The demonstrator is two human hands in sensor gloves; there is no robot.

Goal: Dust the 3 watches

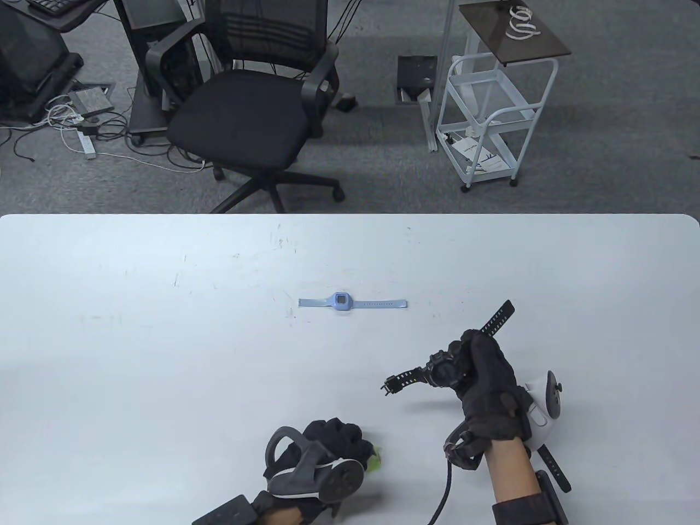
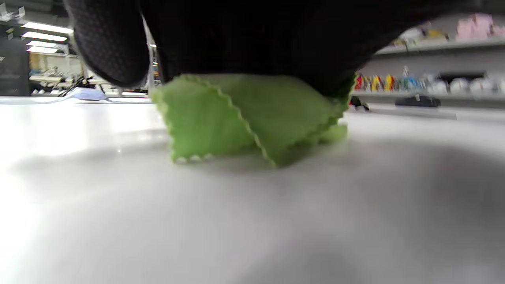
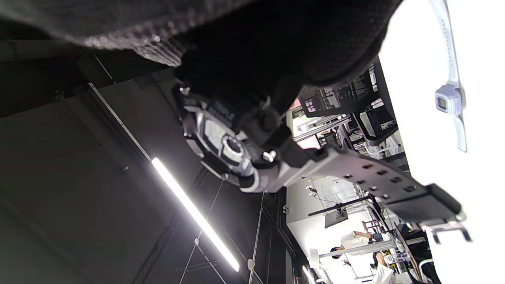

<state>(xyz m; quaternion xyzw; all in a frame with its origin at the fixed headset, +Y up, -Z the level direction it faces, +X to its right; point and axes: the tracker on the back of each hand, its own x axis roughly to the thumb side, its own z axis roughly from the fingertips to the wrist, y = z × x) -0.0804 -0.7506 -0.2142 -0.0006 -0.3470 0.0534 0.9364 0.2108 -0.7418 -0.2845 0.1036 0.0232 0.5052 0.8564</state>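
My right hand (image 1: 459, 361) grips a black digital watch (image 1: 437, 372) by its case and holds it above the table, straps sticking out left and up-right. The right wrist view shows that black watch (image 3: 225, 146) close up under my fingers. A light blue watch (image 1: 341, 302) lies flat and stretched out at the table's middle, apart from both hands; it also shows at the edge of the right wrist view (image 3: 447, 100). My left hand (image 1: 342, 437) rests near the front edge with its fingers curled over a bunched green cloth (image 1: 374, 462), which lies on the table (image 2: 244, 118).
A black strap (image 1: 553, 471) lies beside my right wrist; what it belongs to is unclear. Beyond the white table's far edge (image 1: 350, 216) stand a black office chair (image 1: 246, 109) and a white cart (image 1: 492, 120).
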